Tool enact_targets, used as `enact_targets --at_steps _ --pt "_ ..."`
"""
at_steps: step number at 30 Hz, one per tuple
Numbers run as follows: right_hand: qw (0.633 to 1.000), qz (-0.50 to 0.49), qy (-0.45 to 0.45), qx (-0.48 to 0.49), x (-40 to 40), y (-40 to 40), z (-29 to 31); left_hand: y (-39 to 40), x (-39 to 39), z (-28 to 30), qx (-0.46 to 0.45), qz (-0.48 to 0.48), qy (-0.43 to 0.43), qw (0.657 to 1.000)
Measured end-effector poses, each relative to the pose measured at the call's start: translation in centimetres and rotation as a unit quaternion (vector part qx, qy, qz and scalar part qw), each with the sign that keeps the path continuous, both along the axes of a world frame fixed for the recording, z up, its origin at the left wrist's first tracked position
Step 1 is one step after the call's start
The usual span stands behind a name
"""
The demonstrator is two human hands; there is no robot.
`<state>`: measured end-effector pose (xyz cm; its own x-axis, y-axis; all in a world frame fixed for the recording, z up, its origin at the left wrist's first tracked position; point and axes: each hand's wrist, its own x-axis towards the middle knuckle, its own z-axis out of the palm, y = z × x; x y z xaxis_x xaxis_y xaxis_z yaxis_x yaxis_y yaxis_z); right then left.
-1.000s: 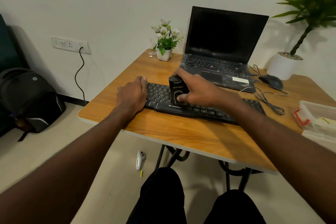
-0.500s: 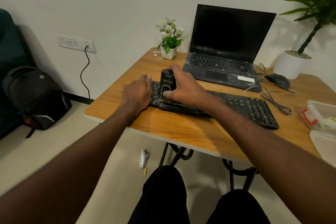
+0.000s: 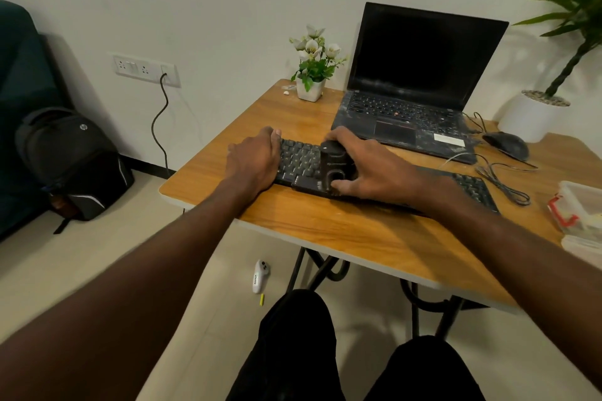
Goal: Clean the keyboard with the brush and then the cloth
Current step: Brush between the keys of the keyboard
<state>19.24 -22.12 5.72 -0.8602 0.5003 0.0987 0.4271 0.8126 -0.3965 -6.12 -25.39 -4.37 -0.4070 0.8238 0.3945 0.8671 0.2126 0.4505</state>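
brush [image 3: 333, 166]: rigid, light — right hand [image 3: 374, 169] grips its body
keyboard [image 3: 298, 163]: stiff, slides (left hand [image 3: 254, 161] lies flat, steadying)

Laptop [image 3: 410, 101] behind keyboard [image 3: 299, 163]

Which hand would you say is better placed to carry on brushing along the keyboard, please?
The right hand. It grips the black brush, which stands on the keyboard, while the left hand rests on the keyboard's left end, apparently steadying it.
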Motion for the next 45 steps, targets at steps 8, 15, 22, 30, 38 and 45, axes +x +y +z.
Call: enact_targets --at_steps 8,15,22,30,38,45 --pt "0.995 -0.088 0.048 0.023 2.1 0.5 -0.9 -0.4 0.4 0.3 0.010 0.000 0.009 1.000" --pt "0.987 -0.156 -0.031 -0.018 3.0 2.4 1.2 -0.5 0.6 0.6 -0.002 0.012 0.017 1.000" --pt "0.996 -0.083 -0.011 0.002 4.0 -1.1 0.1 -0.7 0.7 0.7 -0.016 0.018 0.028 0.999" --pt "0.993 -0.109 0.046 0.012 4.7 -1.2 -0.5 -1.0 0.8 0.9 -0.018 0.016 0.023 0.999" --pt "0.987 -0.148 0.068 -0.015 7.1 -0.2 0.9 -1.7 1.1 1.3 -0.002 -0.012 -0.005 1.000" --pt "0.972 -0.181 0.149 -0.002 6.3 0.9 0.6 -2.3 7.0 2.7 0.042 -0.080 0.037 0.995"
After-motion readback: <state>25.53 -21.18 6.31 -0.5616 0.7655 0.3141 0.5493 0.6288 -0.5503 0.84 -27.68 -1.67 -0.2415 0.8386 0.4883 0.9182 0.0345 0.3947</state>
